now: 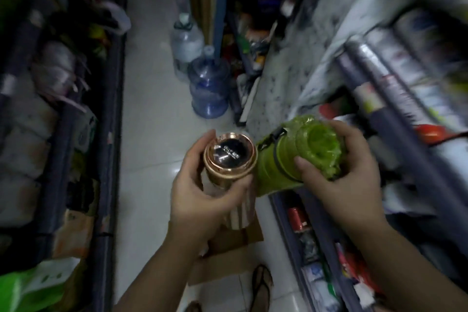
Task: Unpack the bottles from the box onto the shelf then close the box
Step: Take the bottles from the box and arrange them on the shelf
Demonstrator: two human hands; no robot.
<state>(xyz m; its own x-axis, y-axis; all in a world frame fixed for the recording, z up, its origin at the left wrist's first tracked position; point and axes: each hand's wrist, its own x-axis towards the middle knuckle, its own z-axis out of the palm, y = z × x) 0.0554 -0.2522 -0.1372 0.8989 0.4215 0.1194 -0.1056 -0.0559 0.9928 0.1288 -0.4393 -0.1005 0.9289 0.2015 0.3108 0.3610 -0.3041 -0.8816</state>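
You've got a copper-coloured metal bottle (229,157) gripped in left hand (200,190) & green plastic-wrapped bottle (298,157) in right hand (339,172), fingers wrapped round both — set green upright on shelf (291,220) w/ firm hold.

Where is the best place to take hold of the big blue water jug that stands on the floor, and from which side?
Probably the narrow neck at the top of the blue water jug, taken from above. It stands upright, its body looks too broad for one hand, and a clear jug stands close behind it with shelf goods on its right. The aisle side is open. The picture is blurred; I see no handle.
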